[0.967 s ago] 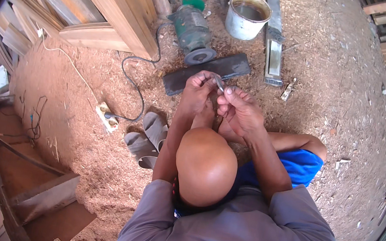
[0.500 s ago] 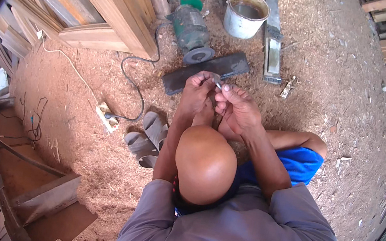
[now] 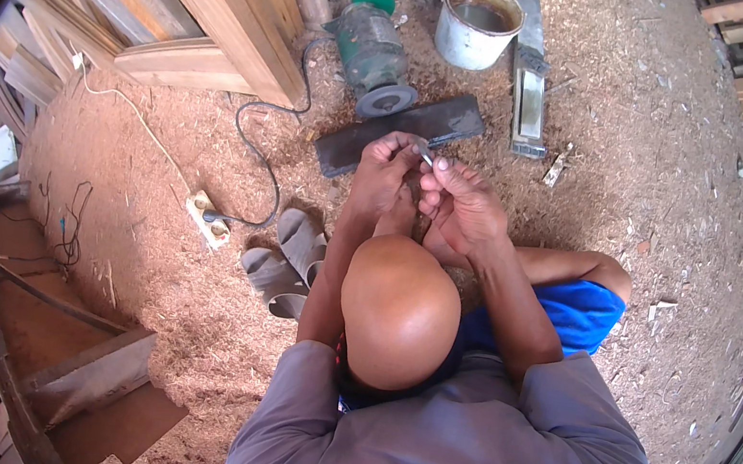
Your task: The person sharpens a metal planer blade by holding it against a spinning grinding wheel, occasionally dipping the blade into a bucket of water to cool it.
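Pinched between the fingertips of both hands is a small, slim, greyish metal piece, its exact kind too small to make out. My left hand is closed on its left end, thumb against the fingers. At the other end, my right hand grips with thumb and curled fingers. Both hands are held up beyond my bent knee. Just past them a dark flat slab lies on the ground, and the grinding disc of a green motor grinder stands close behind it.
A white bucket with murky liquid stands far ahead, beside a sharpening stone on a long board. Grey slippers and a power strip with cords lie left. Timber planks lean far left. Shavings cover the floor.
Both hands keep their pinch on the small metal piece, which has turned slightly. The whole view has shifted a little; nothing else has visibly moved.
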Motion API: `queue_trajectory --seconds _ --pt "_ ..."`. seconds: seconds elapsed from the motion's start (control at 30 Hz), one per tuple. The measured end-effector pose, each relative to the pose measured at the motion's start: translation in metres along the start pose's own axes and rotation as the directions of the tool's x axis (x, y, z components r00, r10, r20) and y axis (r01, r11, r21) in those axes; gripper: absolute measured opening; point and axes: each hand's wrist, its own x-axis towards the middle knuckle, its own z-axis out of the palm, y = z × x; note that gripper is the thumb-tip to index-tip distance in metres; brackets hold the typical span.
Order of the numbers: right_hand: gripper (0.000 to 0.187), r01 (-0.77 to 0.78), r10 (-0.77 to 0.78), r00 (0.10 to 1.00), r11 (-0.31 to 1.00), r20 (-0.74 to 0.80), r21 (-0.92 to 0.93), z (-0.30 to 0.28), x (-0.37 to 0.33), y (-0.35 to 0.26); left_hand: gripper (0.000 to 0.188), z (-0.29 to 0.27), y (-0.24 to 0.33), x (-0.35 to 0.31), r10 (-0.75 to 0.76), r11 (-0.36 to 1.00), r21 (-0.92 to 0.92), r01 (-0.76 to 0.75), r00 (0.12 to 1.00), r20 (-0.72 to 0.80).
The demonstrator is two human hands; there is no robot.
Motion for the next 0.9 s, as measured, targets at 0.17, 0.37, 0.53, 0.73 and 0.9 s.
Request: queue_trajectory --seconds 0.17,0.37,0.53,0.73,0.9 --pt "0.020 -0.019 0.019 1.000 1.000 0.009 0.002 -0.008 0.002 -0.001 0.007 -0.002 -0.002 0.002 -0.006 0.999 0.032 0.006 1.000 -0.004" --pt "0.015 -0.101 0.099 0.994 0.994 -0.033 -0.049 -0.011 -0.001 -0.003 0.008 -0.009 0.000 0.005 0.064 0.998 0.015 -0.064 0.998 -0.019" --pt "0.012 -0.109 0.101 0.993 0.982 -0.057 -0.155 -0.027 0.005 0.008 0.014 -0.015 0.004 0.004 0.091 0.996 0.002 -0.092 0.995 0.026" --pt "0.011 -0.064 0.054 0.997 0.983 -0.063 -0.170 -0.028 0.006 0.015 0.029 -0.021 0.006 -0.003 0.087 0.977 -0.209 -0.048 0.979 0.183" --pt "0.012 -0.067 0.056 0.996 0.986 -0.074 -0.154 -0.028 0.004 0.015 0.048 -0.018 0.008 -0.003 0.085 0.937 -0.348 0.020 0.955 0.284"
